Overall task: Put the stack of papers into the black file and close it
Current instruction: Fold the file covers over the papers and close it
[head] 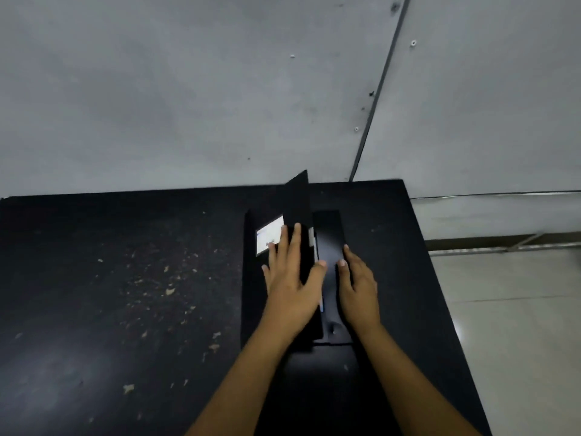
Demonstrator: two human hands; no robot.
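The black file (pixel 251 297) lies on a black table, right of centre. A white sheet of the stack of papers (pixel 268 238) shows inside it at the far left. A thin white paper edge also peeks out at the fold. One cover flap (pixel 297 199) stands tilted up over the papers. My left hand (pixel 290 284) grips this flap, fingers spread on its left face and thumb on its right edge. My right hand (pixel 358 287) lies flat on the narrow black strip (pixel 328 228) to the right of the flap.
The black table (pixel 125 278) is speckled with pale chips and scratches across its left half. Its right edge (pixel 440 294) drops to a light floor. A grey wall (pixel 220 89) rises right behind the table's far edge.
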